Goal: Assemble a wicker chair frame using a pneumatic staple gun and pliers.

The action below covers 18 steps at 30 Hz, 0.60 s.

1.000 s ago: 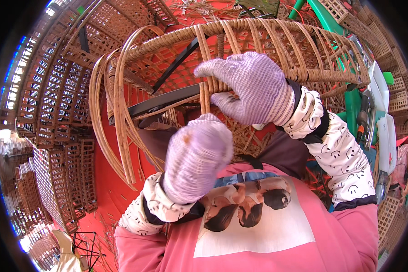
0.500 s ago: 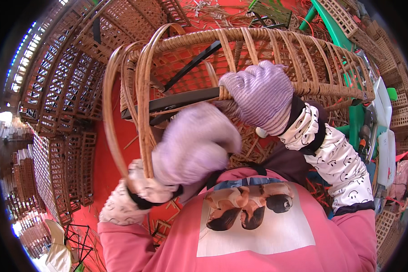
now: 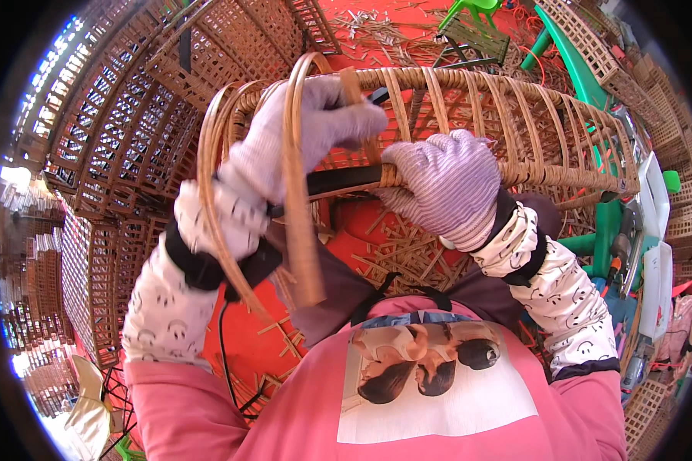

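In front of me is a long woven rattan frame [image 3: 507, 173], with tan strips wound about its dark bar [image 3: 344, 181]. My right hand [image 3: 450, 180], in a lilac knit glove, is closed round the bar where the wrapping ends. At the frame's left part, my left hand [image 3: 300, 134] in a matching glove has its fingers bent against a rattan strip [image 3: 351, 84]; its fingertips are partly hidden, but they look closed on it. Long loops of the strip [image 3: 294, 146] hang over the left hand and wrist, one end dangling near my lap.
Brown woven racks [image 3: 115, 138] are stacked at the left. Cut rattan scraps [image 3: 407, 253] litter the red floor [image 3: 261, 361]. A green stool [image 3: 473, 11] stands at the far side. Along the right lie green legs [image 3: 609, 223], a power tool [image 3: 621, 238] and pale plastic containers [image 3: 655, 284].
My left hand has moved up and away from my lap to the frame's far side, and the strip loops have shifted with it. My right hand keeps its grip on the bar.
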Each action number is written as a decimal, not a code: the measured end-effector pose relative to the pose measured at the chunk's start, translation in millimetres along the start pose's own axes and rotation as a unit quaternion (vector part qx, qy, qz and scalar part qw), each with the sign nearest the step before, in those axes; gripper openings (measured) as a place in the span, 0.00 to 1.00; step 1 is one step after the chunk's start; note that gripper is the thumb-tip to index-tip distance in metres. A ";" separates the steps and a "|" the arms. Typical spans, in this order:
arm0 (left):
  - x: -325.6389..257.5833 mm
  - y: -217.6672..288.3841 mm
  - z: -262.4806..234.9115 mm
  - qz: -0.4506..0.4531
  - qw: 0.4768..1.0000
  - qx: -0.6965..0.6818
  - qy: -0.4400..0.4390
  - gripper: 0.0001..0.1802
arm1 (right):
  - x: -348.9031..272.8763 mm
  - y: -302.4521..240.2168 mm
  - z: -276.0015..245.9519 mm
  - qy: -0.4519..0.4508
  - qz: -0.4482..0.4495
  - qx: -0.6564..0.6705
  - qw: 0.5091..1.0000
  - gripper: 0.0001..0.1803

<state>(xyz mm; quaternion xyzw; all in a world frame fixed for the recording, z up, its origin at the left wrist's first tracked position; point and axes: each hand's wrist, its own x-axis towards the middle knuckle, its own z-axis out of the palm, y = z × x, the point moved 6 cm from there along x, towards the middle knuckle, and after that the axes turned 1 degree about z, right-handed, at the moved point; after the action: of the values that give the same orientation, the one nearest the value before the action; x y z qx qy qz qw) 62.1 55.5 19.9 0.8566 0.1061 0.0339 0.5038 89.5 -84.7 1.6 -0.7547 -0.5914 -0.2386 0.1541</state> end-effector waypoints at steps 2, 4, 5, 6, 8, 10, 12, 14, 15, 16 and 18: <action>-33.2 15.6 9.9 0.081 0.994 -0.038 0.057 0.08 | 1.1 4.9 -1.2 -0.021 0.023 0.014 0.999 0.22; -57.5 13.6 18.3 0.139 0.987 0.039 0.073 0.09 | 4.4 7.2 2.3 -0.059 0.047 0.056 0.996 0.21; -69.9 15.4 23.0 0.186 0.970 0.119 0.097 0.13 | 4.8 6.1 -1.7 -0.046 0.041 0.086 0.994 0.18; -80.7 19.3 27.5 0.304 0.924 0.208 0.106 0.14 | 7.3 5.6 0.5 -0.048 0.040 0.090 0.994 0.18; -93.4 12.0 38.0 0.389 0.873 0.247 0.161 0.14 | 7.1 7.4 -6.0 -0.038 0.033 0.192 0.980 0.20; -96.0 0.9 45.9 0.402 0.859 0.265 0.176 0.14 | 11.3 9.6 -15.4 -0.079 0.060 0.223 0.970 0.24; -97.6 -4.4 48.1 0.412 0.843 0.286 0.193 0.14 | 11.8 17.2 -11.9 -0.183 0.166 0.333 0.910 0.26; -95.8 -6.7 50.1 0.432 0.837 0.287 0.176 0.17 | 13.8 10.7 -10.4 -0.176 0.138 0.284 0.932 0.24; -96.0 -8.2 50.0 0.432 0.836 0.287 0.177 0.17 | 13.5 4.7 -2.4 -0.169 0.099 0.203 0.960 0.24; -96.8 -9.7 51.0 0.434 0.826 0.311 0.181 0.17 | 14.5 -0.9 1.3 -0.159 0.060 0.120 0.978 0.25; -97.1 -7.8 52.2 0.437 0.804 0.356 0.187 0.18 | 13.3 -0.5 5.0 -0.165 0.076 0.106 0.978 0.26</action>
<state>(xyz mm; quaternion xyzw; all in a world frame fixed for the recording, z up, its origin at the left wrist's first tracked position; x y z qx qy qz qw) -25.1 -6.5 -7.7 0.9087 -0.1829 0.3694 0.0653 92.4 -71.1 4.5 -0.8061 -0.5712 -0.0347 0.1511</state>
